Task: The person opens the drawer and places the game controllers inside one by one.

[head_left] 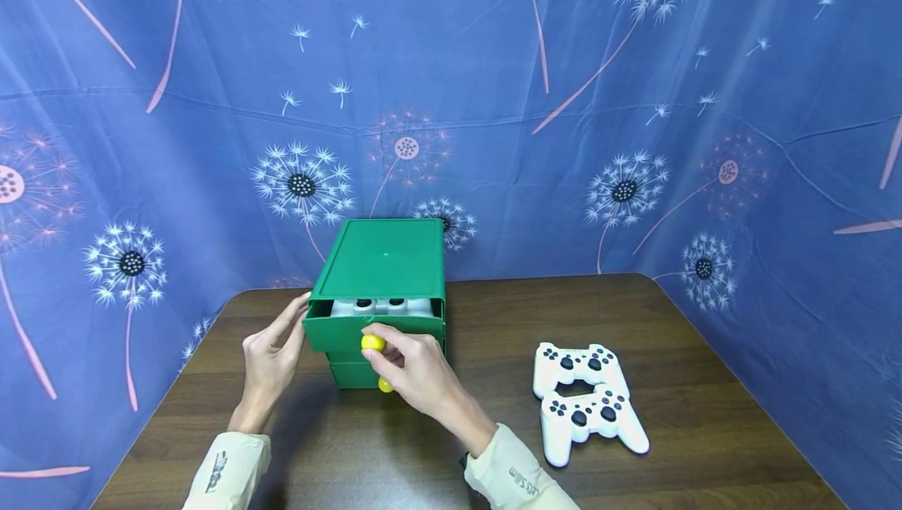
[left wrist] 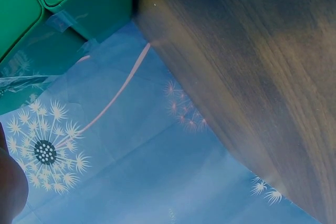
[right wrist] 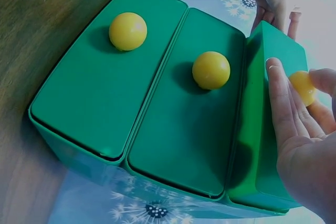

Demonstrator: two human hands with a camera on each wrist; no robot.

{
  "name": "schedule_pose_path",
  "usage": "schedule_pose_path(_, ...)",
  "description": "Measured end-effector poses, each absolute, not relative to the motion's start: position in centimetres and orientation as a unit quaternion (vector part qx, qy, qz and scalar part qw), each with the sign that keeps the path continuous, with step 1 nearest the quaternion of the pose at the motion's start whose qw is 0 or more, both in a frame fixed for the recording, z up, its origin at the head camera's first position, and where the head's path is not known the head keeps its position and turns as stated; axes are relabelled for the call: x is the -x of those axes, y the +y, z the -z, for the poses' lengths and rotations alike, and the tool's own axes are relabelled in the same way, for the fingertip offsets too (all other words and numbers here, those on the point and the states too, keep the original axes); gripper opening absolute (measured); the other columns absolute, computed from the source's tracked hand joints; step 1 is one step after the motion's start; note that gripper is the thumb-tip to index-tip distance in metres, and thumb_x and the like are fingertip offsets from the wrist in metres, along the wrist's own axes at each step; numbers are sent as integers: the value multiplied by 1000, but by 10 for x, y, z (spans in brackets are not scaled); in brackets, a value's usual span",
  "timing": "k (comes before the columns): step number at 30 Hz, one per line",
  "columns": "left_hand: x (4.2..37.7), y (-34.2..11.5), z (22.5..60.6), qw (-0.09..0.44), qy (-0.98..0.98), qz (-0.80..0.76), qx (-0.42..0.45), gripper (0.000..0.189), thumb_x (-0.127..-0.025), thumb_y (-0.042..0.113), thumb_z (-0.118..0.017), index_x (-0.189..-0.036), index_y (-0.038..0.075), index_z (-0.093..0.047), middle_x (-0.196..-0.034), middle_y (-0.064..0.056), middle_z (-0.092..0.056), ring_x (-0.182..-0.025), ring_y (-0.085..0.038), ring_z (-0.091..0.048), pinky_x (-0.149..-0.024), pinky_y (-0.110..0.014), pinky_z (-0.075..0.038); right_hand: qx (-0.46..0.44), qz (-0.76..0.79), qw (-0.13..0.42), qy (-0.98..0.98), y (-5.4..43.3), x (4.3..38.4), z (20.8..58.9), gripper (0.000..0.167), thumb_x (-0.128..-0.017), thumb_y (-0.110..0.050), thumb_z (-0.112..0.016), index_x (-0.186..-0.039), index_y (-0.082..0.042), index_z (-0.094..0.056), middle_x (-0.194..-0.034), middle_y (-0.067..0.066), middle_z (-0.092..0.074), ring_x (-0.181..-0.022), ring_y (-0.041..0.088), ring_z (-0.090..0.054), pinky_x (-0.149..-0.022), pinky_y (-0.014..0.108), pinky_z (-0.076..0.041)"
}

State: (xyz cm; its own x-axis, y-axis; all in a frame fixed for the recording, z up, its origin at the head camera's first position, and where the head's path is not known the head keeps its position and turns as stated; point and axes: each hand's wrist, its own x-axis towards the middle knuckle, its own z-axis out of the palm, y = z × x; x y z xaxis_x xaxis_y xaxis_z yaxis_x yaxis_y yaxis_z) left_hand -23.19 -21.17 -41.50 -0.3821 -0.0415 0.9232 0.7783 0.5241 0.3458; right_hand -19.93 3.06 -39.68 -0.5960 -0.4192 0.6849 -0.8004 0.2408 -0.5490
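A green drawer unit (head_left: 384,259) stands on the table, its top drawer (head_left: 330,336) pulled partway out. My right hand (head_left: 426,373) pinches that drawer's round yellow knob (head_left: 373,342) between thumb and fingers. Inside the gap, part of a white game controller (head_left: 380,307) shows with two black thumbsticks. With fingers extended, my left hand (head_left: 270,357) rests against the unit's left side near the top drawer. The two lower drawers, with yellow knobs (right wrist: 128,31), are closed in the right wrist view. Only a dark edge of a finger (left wrist: 10,187) appears in the left wrist view.
Two white game controllers (head_left: 595,416) lie on the right of the brown wooden table (head_left: 493,322), one in front of the other. A blue cloth (head_left: 493,181) with dandelion prints hangs behind the table and along its sides.
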Motion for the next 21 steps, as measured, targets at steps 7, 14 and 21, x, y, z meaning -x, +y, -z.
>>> schedule_pose_path(7, 232, -214, 417, 490, -726, 412, 250, 54, -74, -34, -68, -122, -10, -71, -101, -27, -74, -106, 8, -65, -69, -6, -43, -392, -477, 200, -760, 31, 203, 398, 27, -98, -8, -73, -124, -3, -70, -89, 5, -74, -74, 4, -69, -69, 14, -54)
schedule_pose_path(14, 232, -213, 417, 491, -725, 416, 246, 53, -75, -34, -67, -122, -10, -72, -98, -28, -74, -106, 9, -64, -75, -6, -45, -395, -478, 205, -757, 30, 209, 399, 26, -98, -7, -73, -124, -4, -70, -87, 4, -73, -74, 4, -69, -70, 15, -54)
schedule_pose_path(21, 235, -216, 420, 491, -727, 413, 245, 51, -76, -32, -69, -121, -8, -73, -99, -26, -75, -105, 8, -65, -80, -7, -48, -393, -472, 212, -760, 31, 215, 399, 25, -98, -8, -74, -122, -3, -71, -86, 4, -73, -73, 5, -68, -69, 15, -54)
